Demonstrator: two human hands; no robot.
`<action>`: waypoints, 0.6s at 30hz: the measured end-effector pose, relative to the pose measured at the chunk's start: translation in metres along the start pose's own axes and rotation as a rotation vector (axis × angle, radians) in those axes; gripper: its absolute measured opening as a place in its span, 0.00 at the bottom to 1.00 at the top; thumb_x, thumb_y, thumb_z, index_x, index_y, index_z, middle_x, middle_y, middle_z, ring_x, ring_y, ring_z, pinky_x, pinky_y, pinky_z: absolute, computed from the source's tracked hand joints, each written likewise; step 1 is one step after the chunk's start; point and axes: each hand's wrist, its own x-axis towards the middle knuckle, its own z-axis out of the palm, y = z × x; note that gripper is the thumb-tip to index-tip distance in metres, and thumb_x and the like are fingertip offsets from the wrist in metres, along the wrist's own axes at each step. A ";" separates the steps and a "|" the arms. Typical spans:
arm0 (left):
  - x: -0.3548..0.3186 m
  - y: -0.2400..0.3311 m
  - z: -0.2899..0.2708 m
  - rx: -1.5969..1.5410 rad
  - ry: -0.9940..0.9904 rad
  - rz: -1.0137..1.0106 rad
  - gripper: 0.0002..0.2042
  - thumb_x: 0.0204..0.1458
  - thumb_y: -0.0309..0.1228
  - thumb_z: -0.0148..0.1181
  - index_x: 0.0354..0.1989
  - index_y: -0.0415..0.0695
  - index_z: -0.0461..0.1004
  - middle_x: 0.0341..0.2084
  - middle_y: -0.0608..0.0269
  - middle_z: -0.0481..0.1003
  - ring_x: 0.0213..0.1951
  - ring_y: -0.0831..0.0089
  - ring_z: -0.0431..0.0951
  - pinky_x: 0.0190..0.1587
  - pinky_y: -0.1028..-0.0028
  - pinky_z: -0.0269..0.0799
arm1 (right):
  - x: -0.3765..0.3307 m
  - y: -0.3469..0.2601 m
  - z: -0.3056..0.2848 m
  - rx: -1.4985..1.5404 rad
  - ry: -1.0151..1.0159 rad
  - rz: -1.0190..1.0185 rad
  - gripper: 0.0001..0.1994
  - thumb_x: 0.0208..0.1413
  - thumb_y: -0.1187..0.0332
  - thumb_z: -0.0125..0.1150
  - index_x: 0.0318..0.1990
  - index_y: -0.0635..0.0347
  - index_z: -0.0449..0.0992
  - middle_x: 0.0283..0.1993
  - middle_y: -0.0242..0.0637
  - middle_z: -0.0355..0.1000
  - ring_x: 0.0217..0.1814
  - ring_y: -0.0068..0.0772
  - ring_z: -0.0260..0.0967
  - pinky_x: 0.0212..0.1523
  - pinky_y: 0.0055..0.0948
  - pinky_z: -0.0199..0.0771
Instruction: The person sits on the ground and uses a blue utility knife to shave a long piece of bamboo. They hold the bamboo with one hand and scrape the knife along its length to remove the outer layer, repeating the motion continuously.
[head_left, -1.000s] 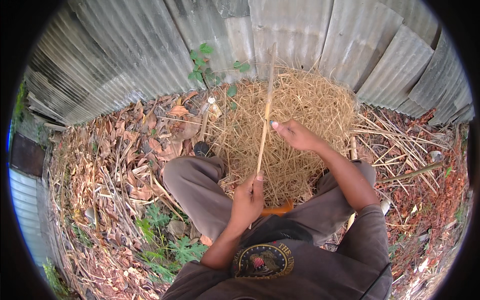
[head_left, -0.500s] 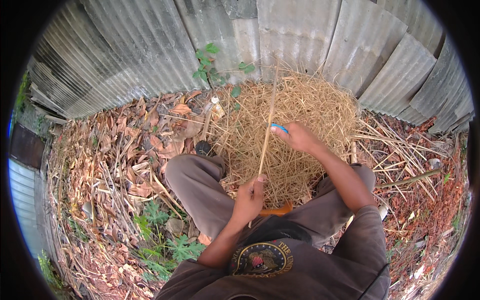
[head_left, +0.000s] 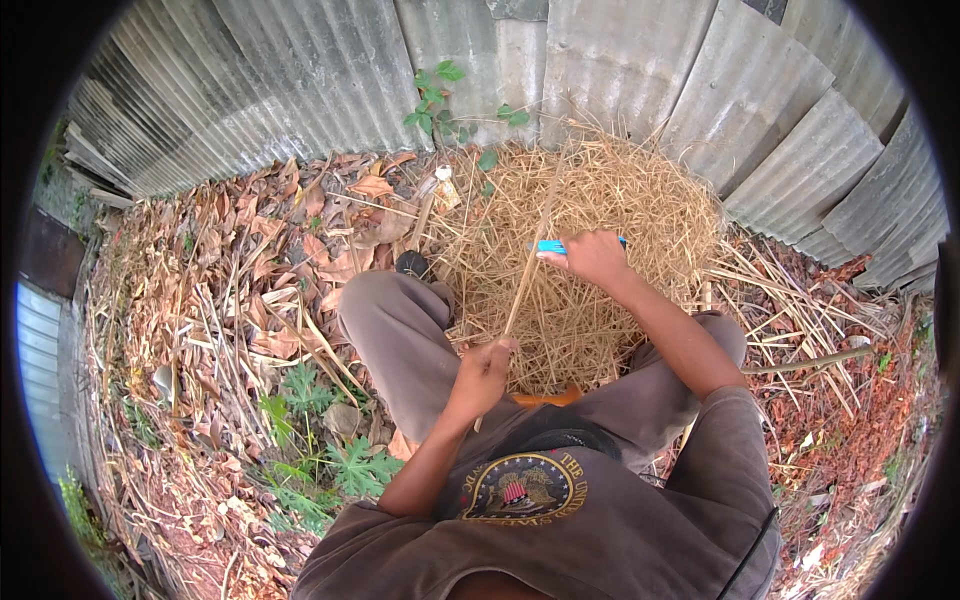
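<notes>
A long thin pale stick (head_left: 526,278) slants up and away over the straw pile. My left hand (head_left: 482,376) is closed round its lower part, with a short end poking out below the fist. Closed on a bright blue utility knife (head_left: 552,247), my right hand (head_left: 597,258) is farther up the stick, just to its right. The knife's front end is close against the stick; whether it touches, and where its blade lies, I cannot make out. A heap of dry straw-like shavings (head_left: 640,200) spreads beneath both hands, between and beyond my bent knees.
A grey corrugated metal fence (head_left: 620,70) curves across the far side, with a green vine (head_left: 430,100) against it. Dry brown leaves (head_left: 270,230) cover the ground at left, beside green leafy plants (head_left: 355,468). Loose sticks (head_left: 790,310) lie at right. Something orange (head_left: 548,397) shows between my legs.
My right hand has turned, so the knife lies more level and shows more of its blue handle. My left hand has shifted left, and the stick leans more to the right. The view moved slightly.
</notes>
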 end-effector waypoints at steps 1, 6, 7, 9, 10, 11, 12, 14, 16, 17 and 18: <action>0.002 -0.003 0.002 0.006 0.004 0.007 0.17 0.65 0.36 0.44 0.42 0.34 0.76 0.13 0.73 0.60 0.19 0.84 0.59 0.22 0.77 0.57 | 0.003 0.001 0.001 0.011 0.002 -0.007 0.38 0.59 0.33 0.37 0.24 0.65 0.73 0.15 0.43 0.69 0.21 0.42 0.72 0.23 0.42 0.71; 0.003 -0.002 -0.002 -0.047 0.009 -0.014 0.17 0.65 0.35 0.44 0.41 0.34 0.76 0.13 0.74 0.61 0.19 0.84 0.60 0.23 0.78 0.59 | 0.005 -0.005 0.013 0.388 -0.274 0.175 0.39 0.60 0.33 0.34 0.20 0.63 0.71 0.13 0.40 0.65 0.18 0.38 0.68 0.23 0.41 0.70; 0.003 -0.003 -0.004 -0.046 -0.006 -0.014 0.16 0.65 0.35 0.44 0.41 0.35 0.76 0.13 0.74 0.61 0.19 0.85 0.60 0.23 0.78 0.58 | 0.005 0.000 0.018 0.485 -0.331 0.182 0.39 0.60 0.33 0.33 0.19 0.62 0.70 0.13 0.39 0.63 0.17 0.36 0.66 0.24 0.40 0.70; 0.004 -0.002 -0.008 -0.074 -0.024 -0.046 0.16 0.64 0.35 0.45 0.40 0.35 0.76 0.13 0.75 0.61 0.19 0.85 0.60 0.22 0.79 0.58 | 0.006 0.004 0.023 0.614 -0.396 0.182 0.39 0.61 0.33 0.31 0.15 0.59 0.67 0.11 0.34 0.57 0.14 0.32 0.60 0.22 0.39 0.68; 0.004 0.000 -0.010 -0.103 -0.028 -0.077 0.16 0.64 0.35 0.45 0.40 0.35 0.76 0.14 0.75 0.61 0.19 0.85 0.60 0.22 0.79 0.58 | 0.009 0.002 0.023 0.645 -0.403 0.175 0.39 0.61 0.33 0.30 0.12 0.56 0.64 0.09 0.30 0.53 0.12 0.29 0.55 0.19 0.38 0.65; 0.004 0.001 -0.011 -0.132 -0.032 -0.108 0.16 0.64 0.35 0.45 0.40 0.35 0.76 0.14 0.75 0.61 0.19 0.86 0.59 0.22 0.79 0.58 | 0.010 0.001 0.023 0.677 -0.410 0.168 0.38 0.62 0.34 0.30 0.09 0.54 0.62 0.08 0.27 0.49 0.10 0.27 0.50 0.17 0.38 0.63; 0.004 0.001 -0.012 -0.120 -0.033 -0.096 0.16 0.64 0.35 0.45 0.40 0.36 0.76 0.14 0.76 0.61 0.19 0.86 0.59 0.22 0.79 0.57 | 0.010 -0.001 0.020 0.715 -0.431 0.181 0.38 0.62 0.34 0.30 0.10 0.54 0.62 0.08 0.26 0.49 0.10 0.26 0.50 0.17 0.37 0.64; 0.005 -0.001 -0.012 -0.097 -0.035 -0.071 0.15 0.64 0.35 0.45 0.40 0.36 0.76 0.14 0.77 0.60 0.18 0.87 0.59 0.22 0.80 0.56 | 0.008 -0.003 0.014 0.792 -0.475 0.210 0.38 0.62 0.34 0.31 0.11 0.54 0.63 0.08 0.25 0.48 0.09 0.26 0.49 0.17 0.36 0.65; 0.007 -0.002 -0.010 -0.115 -0.040 -0.078 0.15 0.64 0.34 0.45 0.40 0.36 0.76 0.14 0.78 0.59 0.18 0.87 0.58 0.22 0.80 0.56 | 0.009 0.005 0.023 0.751 -0.509 0.246 0.37 0.62 0.34 0.32 0.15 0.56 0.67 0.08 0.28 0.53 0.09 0.29 0.54 0.18 0.37 0.68; 0.008 -0.002 -0.008 -0.125 -0.043 -0.082 0.15 0.64 0.34 0.45 0.39 0.36 0.76 0.13 0.78 0.59 0.19 0.87 0.58 0.22 0.80 0.55 | 0.009 0.010 0.027 0.730 -0.525 0.265 0.36 0.62 0.35 0.33 0.17 0.57 0.69 0.08 0.29 0.56 0.09 0.31 0.57 0.18 0.37 0.69; 0.006 -0.001 -0.008 -0.124 -0.043 -0.117 0.15 0.65 0.34 0.44 0.41 0.36 0.75 0.14 0.79 0.58 0.18 0.88 0.57 0.21 0.81 0.53 | 0.007 0.007 0.025 0.529 -0.401 0.187 0.36 0.61 0.34 0.34 0.20 0.58 0.71 0.11 0.34 0.60 0.13 0.33 0.62 0.21 0.39 0.71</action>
